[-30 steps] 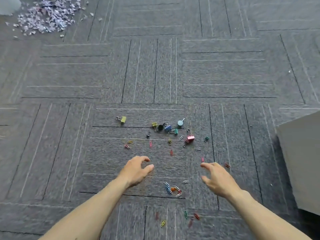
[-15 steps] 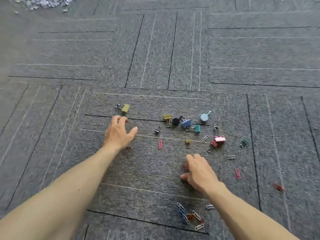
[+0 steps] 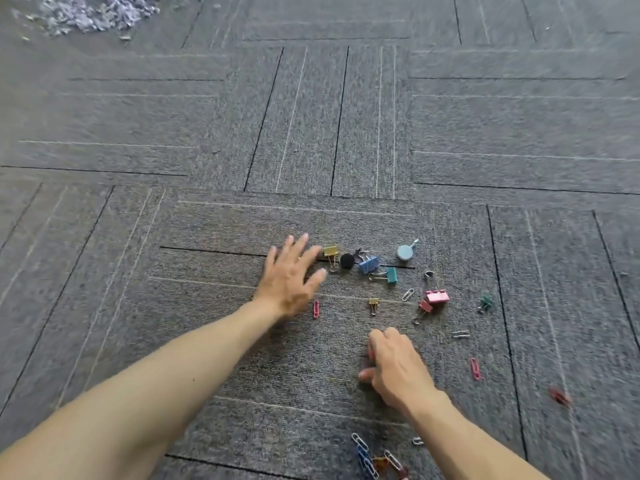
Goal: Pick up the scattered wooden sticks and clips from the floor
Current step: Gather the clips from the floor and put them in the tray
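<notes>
Colourful clips lie scattered on the grey carpet; no wooden sticks are in view. My left hand [image 3: 289, 277] is flat and open, fingers spread, just left of a yellow binder clip [image 3: 330, 251], a black round piece [image 3: 347, 261] and a blue binder clip [image 3: 368, 265]. My right hand [image 3: 394, 367] is curled down on the carpet, fingertips pinched on a red paper clip [image 3: 370, 352] that barely shows. A pink binder clip [image 3: 437, 296], a teal binder clip [image 3: 391, 275] and a pink paper clip [image 3: 316, 309] lie between and beyond the hands.
A pile of paper clips [image 3: 367, 457] lies near my right forearm. More clips sit to the right: a green binder clip [image 3: 486, 302], a pink paper clip [image 3: 475, 368], a red clip [image 3: 558, 396]. Shredded paper [image 3: 93, 12] is heaped at the far left.
My left hand swept right across the carpet toward the yellow binder clip; the olive binder clip once beside it is no longer visible. My right hand stayed low and closed its fingers.
</notes>
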A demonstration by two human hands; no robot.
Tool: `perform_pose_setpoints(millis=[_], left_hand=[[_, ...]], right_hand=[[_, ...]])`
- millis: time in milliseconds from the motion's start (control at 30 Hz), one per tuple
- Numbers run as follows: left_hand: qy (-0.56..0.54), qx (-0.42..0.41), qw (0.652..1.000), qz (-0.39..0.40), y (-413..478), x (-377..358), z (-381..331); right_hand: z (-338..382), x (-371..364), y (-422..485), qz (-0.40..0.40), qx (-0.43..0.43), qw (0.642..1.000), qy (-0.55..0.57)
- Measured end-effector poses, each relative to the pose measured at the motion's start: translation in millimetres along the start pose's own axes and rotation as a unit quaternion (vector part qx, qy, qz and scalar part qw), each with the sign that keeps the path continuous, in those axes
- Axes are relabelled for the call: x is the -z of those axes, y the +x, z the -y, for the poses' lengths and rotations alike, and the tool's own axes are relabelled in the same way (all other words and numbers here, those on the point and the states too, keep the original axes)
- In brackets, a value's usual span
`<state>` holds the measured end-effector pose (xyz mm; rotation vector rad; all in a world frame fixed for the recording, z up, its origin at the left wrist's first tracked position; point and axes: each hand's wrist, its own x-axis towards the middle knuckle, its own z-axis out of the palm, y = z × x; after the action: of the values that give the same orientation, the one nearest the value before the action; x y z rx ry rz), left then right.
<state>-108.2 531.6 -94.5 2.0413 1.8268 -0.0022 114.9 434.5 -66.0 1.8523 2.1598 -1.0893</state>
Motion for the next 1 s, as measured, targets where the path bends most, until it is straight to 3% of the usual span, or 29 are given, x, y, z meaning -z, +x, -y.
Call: perform_pose_setpoints(millis=[100,200,300,400,533,733,1000], left_hand=[[0.021,-0.143,0.986,0.081,-16,-10,-29],[-0.068,-0.226,0.961,0.144,-22,4,-30],[-0.102,-0.188,0.971,0.111,-28,35,-2],[-0.026,-0.064,0.996,0.054,-45,51,55],[0.003,0.064,0.996,0.062,-87,22,71],[0.058,-0.005,0.996,0.062,-83,-17,26],[-0.002,-0.077,0.997,0.026,-24,-32,-74]], right_hand=[[-1,-1,0,-0.009,0.005,1.0,-0.002],[-4,-3,0,-0.013,0.014,1.0,-0.003],[-6,-2,1,-0.014,0.013,1.0,-0.001],[-6,-3,0,-0.014,0.003,1.0,0.007],[-4,-3,-2,-0.008,-0.003,1.0,0.012],[-2,-3,0,-0.009,-0.005,1.0,0.02],[1,-2,0,-0.017,-0.013,1.0,0.008]])
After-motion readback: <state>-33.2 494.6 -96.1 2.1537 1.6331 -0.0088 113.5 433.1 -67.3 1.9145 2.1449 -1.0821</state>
